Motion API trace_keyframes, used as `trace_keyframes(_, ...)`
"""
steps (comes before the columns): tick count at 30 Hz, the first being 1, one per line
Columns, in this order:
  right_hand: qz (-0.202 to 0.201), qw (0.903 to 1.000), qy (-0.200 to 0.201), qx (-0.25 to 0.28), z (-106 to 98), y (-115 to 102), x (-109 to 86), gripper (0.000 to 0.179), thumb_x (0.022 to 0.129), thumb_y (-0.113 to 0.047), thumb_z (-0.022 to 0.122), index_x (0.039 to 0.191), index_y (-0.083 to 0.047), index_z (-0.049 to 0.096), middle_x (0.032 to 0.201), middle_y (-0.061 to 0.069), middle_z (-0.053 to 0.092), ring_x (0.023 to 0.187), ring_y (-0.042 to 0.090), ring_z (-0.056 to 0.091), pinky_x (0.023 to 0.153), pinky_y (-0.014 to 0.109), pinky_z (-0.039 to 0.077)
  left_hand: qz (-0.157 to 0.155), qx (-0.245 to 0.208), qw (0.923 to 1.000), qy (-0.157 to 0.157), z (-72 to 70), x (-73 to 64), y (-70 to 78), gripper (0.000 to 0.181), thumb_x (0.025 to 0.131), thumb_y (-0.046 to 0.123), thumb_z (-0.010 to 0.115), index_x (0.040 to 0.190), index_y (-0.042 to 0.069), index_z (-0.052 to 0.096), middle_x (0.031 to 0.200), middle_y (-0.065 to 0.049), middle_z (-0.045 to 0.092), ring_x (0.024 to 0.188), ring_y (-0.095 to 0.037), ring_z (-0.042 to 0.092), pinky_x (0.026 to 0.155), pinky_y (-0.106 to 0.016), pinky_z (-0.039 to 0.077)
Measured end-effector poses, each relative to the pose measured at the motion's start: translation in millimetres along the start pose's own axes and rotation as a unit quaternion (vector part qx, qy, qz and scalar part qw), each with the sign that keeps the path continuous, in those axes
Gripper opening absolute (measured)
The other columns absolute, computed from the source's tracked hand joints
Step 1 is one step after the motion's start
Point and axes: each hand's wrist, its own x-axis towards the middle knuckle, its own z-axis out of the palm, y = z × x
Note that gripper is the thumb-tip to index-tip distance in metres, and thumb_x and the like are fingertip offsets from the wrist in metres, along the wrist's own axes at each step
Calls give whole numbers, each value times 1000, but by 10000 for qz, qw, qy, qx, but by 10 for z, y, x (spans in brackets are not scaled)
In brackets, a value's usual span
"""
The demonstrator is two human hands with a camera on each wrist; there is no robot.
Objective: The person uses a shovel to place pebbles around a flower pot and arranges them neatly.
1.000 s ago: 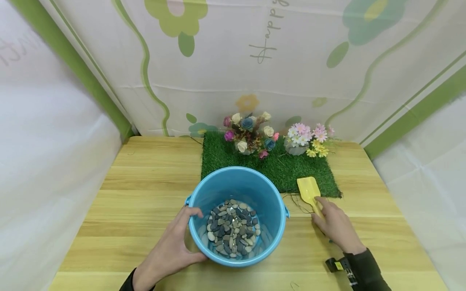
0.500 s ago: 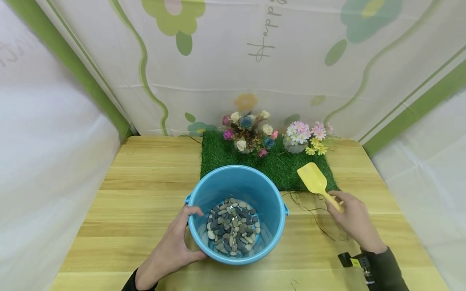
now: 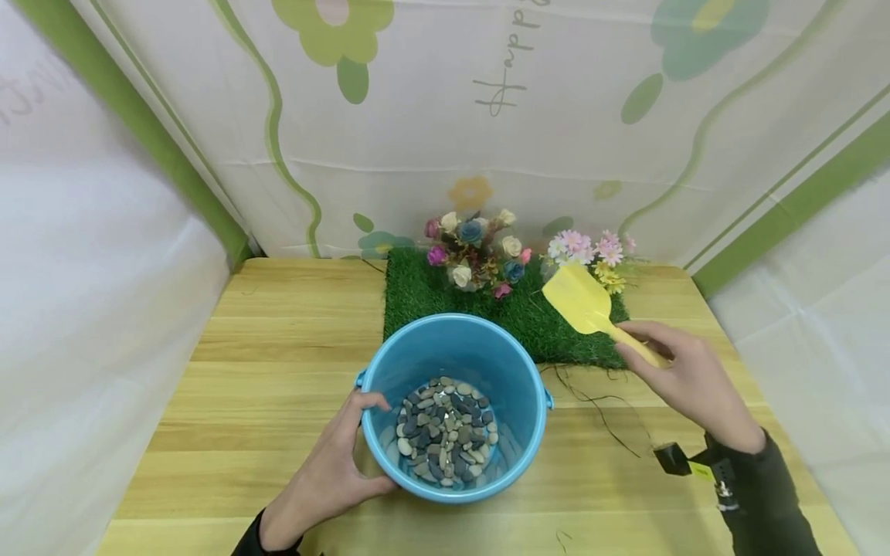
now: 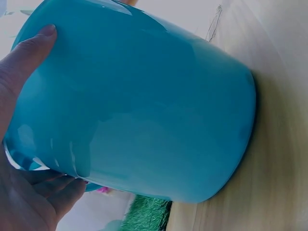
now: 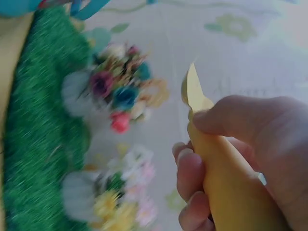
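A light blue bucket (image 3: pixel 452 340) stands on the wooden table, with grey, black and white pebbles (image 3: pixel 445 432) spread over its bottom. My left hand (image 3: pixel 334 471) grips the bucket's left side, one finger hooked over the rim and the thumb against the outer wall. In the left wrist view the bucket wall (image 4: pixel 144 106) fills most of the picture. My right hand (image 3: pixel 695 378) holds a yellow toy shovel (image 3: pixel 577 297) by its handle, raised to the right of the bucket. The right wrist view shows thumb and fingers wrapped round the shovel handle (image 5: pixel 226 173); its scoop appears edge-on.
Behind the bucket lies a green turf mat (image 3: pixel 417 301). On it stand a pot of mixed roses (image 3: pixel 473 251) and a pot of daisies (image 3: pixel 577 245), partly covered by the shovel. Thin dark strands (image 3: pixel 598 409) lie on the table (image 3: pixel 264 371). A printed curtain (image 3: pixel 417 116) closes the back.
My right hand has lifted the shovel off the table beside the mat and raised it up and back, its scoop now overlapping the daisies. Left hand and bucket have stayed put.
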Motion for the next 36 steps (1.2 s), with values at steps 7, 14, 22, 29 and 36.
trace_keyframes(7,-780,9954,-530,160,-114,-387,267,42,83,-16,68,123,-25,56,112,-13,58,94,4,53,77,18,41,86,-10,10000,14,-12,-11,-8,74,64,44,80,120,20,37,138,-3,36,126,-30,35,95,-48,38)
trace_keyframes(14,-1505,9817,-1163,130,-169,-766,502,36,85,-18,65,120,-25,57,99,-19,55,70,-1,42,58,19,37,127,-16,9999,-10,-23,-8,-7,74,64,43,80,119,18,38,138,-9,36,125,-31,35,94,-47,40)
trace_keyframes(22,-1916,9595,-2064,-55,-135,-1065,699,26,89,-23,59,115,-21,60,99,-14,57,71,-4,45,58,22,42,77,-65,9999,-72,-26,-2,5,75,64,43,81,119,17,38,138,-11,36,125,-31,36,94,-48,39)
trace_keyframes(29,-1967,9416,-2716,-296,-73,-1257,821,24,89,-24,59,112,-18,62,100,-9,59,65,-3,46,52,22,42,24,-50,9999,-102,-27,1,6,75,64,43,81,118,17,37,139,-10,35,127,-29,33,94,-48,39)
trace_keyframes(36,-2209,9177,-3267,-481,91,-1393,921,13,87,-17,58,98,-21,62,82,-11,53,54,3,39,43,22,30,63,-66,9999,-111,-24,7,2,74,64,41,81,118,16,37,138,-11,35,126,-31,35,94,-47,39)
